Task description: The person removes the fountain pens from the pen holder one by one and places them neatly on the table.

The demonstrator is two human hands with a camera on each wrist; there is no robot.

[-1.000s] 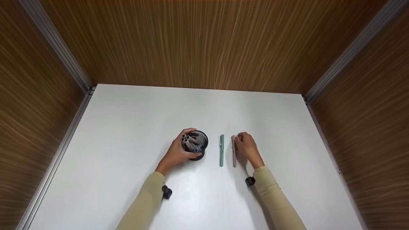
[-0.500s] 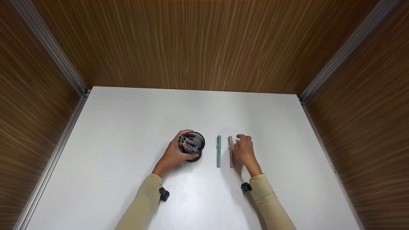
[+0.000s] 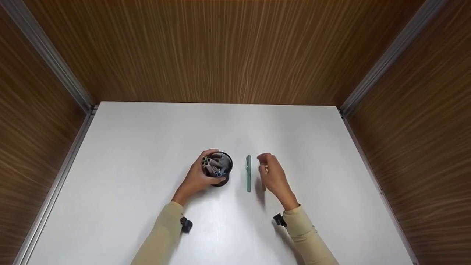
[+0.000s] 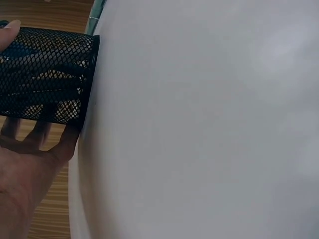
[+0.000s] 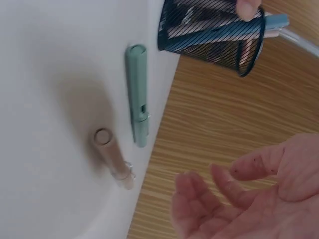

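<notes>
Pens: the beige pen (image 5: 113,159) now lies flat on the white surface (image 3: 147,140) beside the green pen (image 3: 248,173). Right hand (image 3: 271,177) has let go and hovers above it, fingers loose. Left hand (image 3: 195,177) still grips the mesh cup (image 3: 220,170).

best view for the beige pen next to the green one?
Right wrist view: the beige pen lies in full sight on the white table, beside the green pen, untouched. In the head view the right hand hides nearly all of it. The left wrist view shows only the mesh pen holder.
</notes>
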